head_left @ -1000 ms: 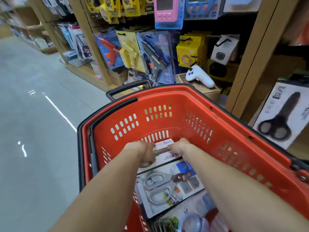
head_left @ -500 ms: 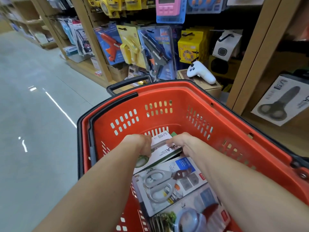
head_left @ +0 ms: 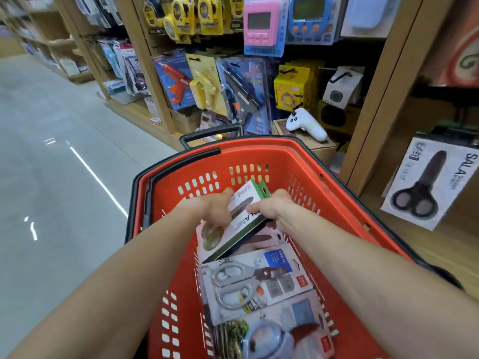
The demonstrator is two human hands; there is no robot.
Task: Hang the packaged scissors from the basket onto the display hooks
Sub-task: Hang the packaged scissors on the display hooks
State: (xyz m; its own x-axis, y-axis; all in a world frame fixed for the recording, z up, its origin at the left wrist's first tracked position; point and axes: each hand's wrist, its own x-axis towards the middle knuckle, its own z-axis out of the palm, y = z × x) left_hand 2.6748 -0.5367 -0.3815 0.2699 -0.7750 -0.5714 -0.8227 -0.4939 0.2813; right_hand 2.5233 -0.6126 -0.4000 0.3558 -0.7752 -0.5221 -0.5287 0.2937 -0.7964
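Note:
A red plastic basket (head_left: 259,156) stands in front of me. Both hands reach into it and hold a white and green scissors package (head_left: 239,224), tilted with its far end lifted. My left hand (head_left: 210,211) grips its left edge, my right hand (head_left: 272,208) grips its right edge. Under it lies a second scissors package with silver handles (head_left: 256,281), and nearer me a package with a blue round item (head_left: 274,335). A white boxed pair of black scissors (head_left: 430,182) hangs on the display at the right.
Wooden shelving (head_left: 383,99) holds glue guns (head_left: 243,86), tape measures (head_left: 186,16), timers (head_left: 261,24) and a white game controller (head_left: 305,123) on a box. The grey floor aisle (head_left: 51,177) opens to the left. The basket's black handle (head_left: 212,133) stands at its far end.
Both hands have lifted the white and green package up off the pile, tilting its far end upward. The view has shifted slightly downward and closer.

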